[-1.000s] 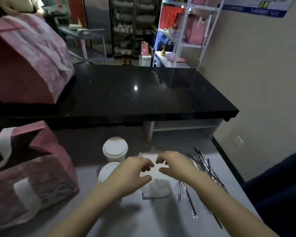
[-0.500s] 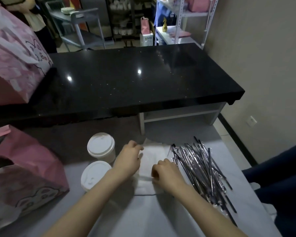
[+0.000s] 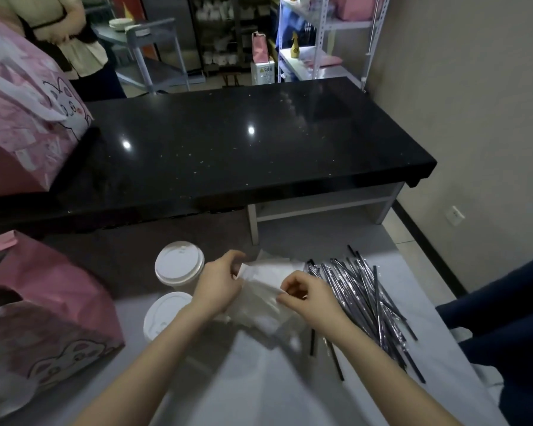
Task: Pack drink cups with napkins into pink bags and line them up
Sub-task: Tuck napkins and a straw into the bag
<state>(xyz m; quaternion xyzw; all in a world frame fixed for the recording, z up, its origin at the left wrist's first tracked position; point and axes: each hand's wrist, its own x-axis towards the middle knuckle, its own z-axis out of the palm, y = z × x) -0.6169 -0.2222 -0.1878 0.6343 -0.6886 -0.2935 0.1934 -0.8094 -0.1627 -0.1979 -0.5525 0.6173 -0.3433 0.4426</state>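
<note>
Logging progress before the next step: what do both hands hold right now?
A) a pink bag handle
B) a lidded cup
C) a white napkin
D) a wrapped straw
C: the left hand and the right hand each pinch an edge of the white napkin. The lidded cups stand to their left, and the straws lie to their right.

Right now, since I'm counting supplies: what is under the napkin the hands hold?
The left hand and right hand pinch the top napkin; under it lies a blurred white napkin pile on the table. Its sheet count is covered.
</note>
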